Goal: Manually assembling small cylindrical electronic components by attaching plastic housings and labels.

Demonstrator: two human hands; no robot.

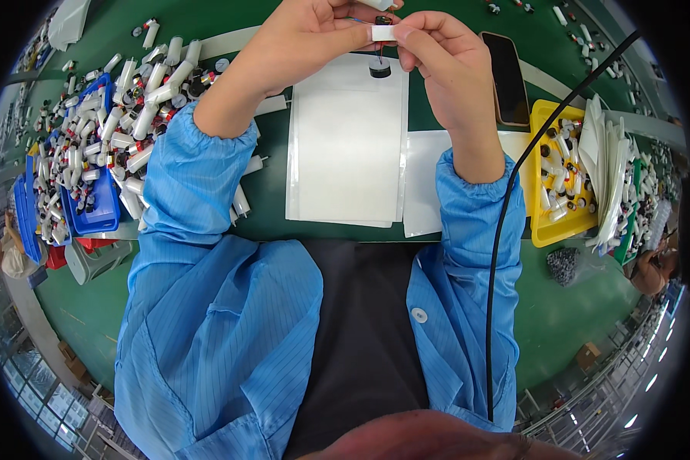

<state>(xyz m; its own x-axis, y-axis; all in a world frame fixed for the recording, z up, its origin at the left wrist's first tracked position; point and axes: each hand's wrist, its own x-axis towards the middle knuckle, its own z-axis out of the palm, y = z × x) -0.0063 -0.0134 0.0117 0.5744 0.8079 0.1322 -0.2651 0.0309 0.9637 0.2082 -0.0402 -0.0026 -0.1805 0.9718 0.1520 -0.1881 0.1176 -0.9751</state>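
Near the top edge my two hands meet over the far end of a stack of white sheets [349, 146]. My left hand [310, 38] is closed, thumb against one end of a small white strip [382, 33]. The strip's other end is pinched between thumb and finger of my right hand [448, 57]. Just below it a small round black part [379, 69] with a pale top hangs on thin red wires. Thin wires also show above the strip, beside a white cylinder [378, 4] cut off by the frame; the left fingers around it are partly hidden.
A large heap of white cylinders [149, 96] lies left, spilling around a blue tray [92, 207]. Right of my hand are a dark phone [506, 80] and a yellow tray [540, 222] of small parts. A black cable [506, 207] runs across my right sleeve.
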